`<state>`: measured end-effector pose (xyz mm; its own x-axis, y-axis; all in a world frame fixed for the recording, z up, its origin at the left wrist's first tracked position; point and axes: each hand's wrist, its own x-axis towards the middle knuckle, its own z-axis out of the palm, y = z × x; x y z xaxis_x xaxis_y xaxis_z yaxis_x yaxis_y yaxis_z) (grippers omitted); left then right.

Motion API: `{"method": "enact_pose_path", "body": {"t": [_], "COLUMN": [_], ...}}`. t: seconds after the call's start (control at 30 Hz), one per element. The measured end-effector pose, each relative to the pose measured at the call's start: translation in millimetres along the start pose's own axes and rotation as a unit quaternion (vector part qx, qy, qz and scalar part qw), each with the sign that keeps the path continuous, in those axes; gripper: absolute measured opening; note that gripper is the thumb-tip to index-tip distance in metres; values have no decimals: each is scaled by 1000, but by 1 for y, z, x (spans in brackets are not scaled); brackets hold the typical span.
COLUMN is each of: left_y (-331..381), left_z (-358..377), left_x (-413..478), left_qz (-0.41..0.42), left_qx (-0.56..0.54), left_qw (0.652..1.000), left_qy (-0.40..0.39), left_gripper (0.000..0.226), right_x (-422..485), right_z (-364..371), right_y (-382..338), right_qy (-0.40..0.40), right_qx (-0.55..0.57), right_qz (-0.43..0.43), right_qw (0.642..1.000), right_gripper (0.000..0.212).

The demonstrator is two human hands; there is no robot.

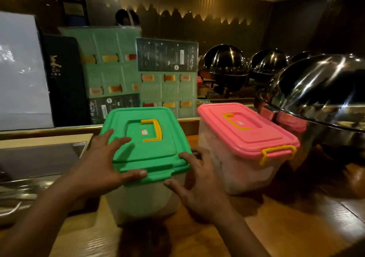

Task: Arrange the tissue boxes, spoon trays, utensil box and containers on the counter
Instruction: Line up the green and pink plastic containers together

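Note:
A clear plastic container with a green lid [150, 144] and a yellow handle stands on the wooden counter [276, 227] in the middle of the view. My left hand [102, 163] lies over the lid's left front corner, thumb on the front rim. My right hand [199, 179] holds the right front corner, fingers on the lid edge and thumb against the front wall. Just to its right, a little apart, stands a similar container with a pink lid [246, 132] and yellow latches.
Steel domed chafing dishes [320, 90] crowd the right side and back. Laminated green menu boards [118, 73] lean upright behind the containers. A steel sink [37, 158] lies to the left. A person's head shows beyond the boards.

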<state>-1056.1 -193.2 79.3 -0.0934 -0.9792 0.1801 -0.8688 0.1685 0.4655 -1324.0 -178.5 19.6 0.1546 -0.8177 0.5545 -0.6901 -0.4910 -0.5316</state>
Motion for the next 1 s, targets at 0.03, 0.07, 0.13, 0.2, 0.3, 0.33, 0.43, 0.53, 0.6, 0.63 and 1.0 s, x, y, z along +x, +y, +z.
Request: {"method": "enact_pose_path", "body": {"t": [0.03,0.07,0.13,0.2,0.3,0.33,0.43,0.53,0.6,0.63,1.0], "left_y": [-8,-13,-15,-13,-6,-3,10,24,33,36,59], "left_z": [2,5,7,9,13,15,20,22,23,25,49], "left_x": [-3,-4,-6,-7,-10,-10,-10,-7,-4,-1,20], "left_qz": [4,10,26,47,63,63,66,67,73,78,111], "left_qx": [-7,-14,-15,12,38,42,63,75,74,70,69], "left_qw": [1000,1000,999,999,997,997,996,995,995,994,991], "left_qy": [-5,-1,12,11,-6,-11,-9,-11,-14,-14,16], "left_gripper": [125,126,128,133,137,137,139,142,141,140,137], "right_x": [-1,-3,-3,-3,-2,-2,1,2,3,3,1], "right_z": [1,1,-2,-6,-16,-20,-30,-38,-43,-45,-65], "right_y": [-1,-2,-2,-1,5,8,17,24,28,30,50], "right_qy": [13,22,26,21,9,6,1,8,16,16,-12], "right_qx": [-6,-14,-37,-65,-108,-127,-188,-196,-198,-204,-245], "right_qz": [2,3,8,14,22,20,15,24,27,29,95], "right_qw": [1000,1000,999,998,994,992,982,980,980,978,965], "right_gripper": [72,71,70,71,72,72,72,72,72,71,81]}}
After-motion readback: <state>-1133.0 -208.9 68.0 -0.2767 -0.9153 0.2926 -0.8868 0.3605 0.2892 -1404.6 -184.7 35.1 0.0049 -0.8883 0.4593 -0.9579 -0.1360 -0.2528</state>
